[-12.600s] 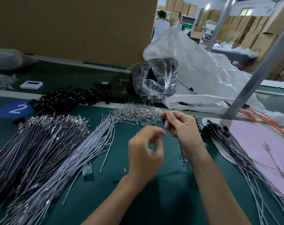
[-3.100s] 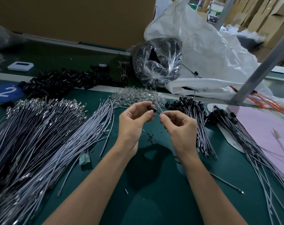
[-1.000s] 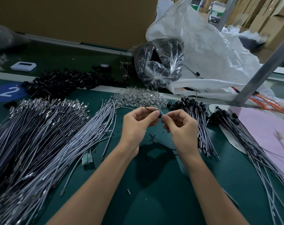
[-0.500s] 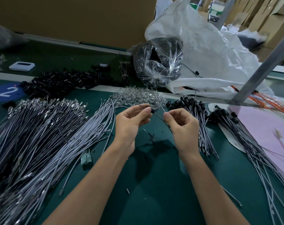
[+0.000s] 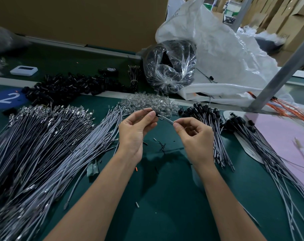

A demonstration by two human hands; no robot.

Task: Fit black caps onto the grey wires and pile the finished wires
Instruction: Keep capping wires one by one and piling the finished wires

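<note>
My left hand (image 5: 136,129) pinches a black cap (image 5: 157,113) at its fingertips, with a thin lead sticking out to the upper left. My right hand (image 5: 193,136) pinches a grey wire (image 5: 166,118) whose end meets the cap. Loose black caps (image 5: 68,87) lie heaped at the back left. Uncapped grey wires (image 5: 43,146) cover the left of the green table (image 5: 165,197). Capped wires (image 5: 210,129) lie piled right of my hands, with a second pile (image 5: 262,153) further right.
A heap of clear LEDs (image 5: 147,103) lies just behind my hands. A clear bag of black parts (image 5: 170,66) and a large white sack (image 5: 226,54) stand at the back. A pink sheet (image 5: 286,136), orange wires (image 5: 286,108) and a slanted metal post (image 5: 278,73) are on the right.
My hands have drawn slightly apart, so more grey wire shows between them. The cap stays pinched in my left fingertips.
</note>
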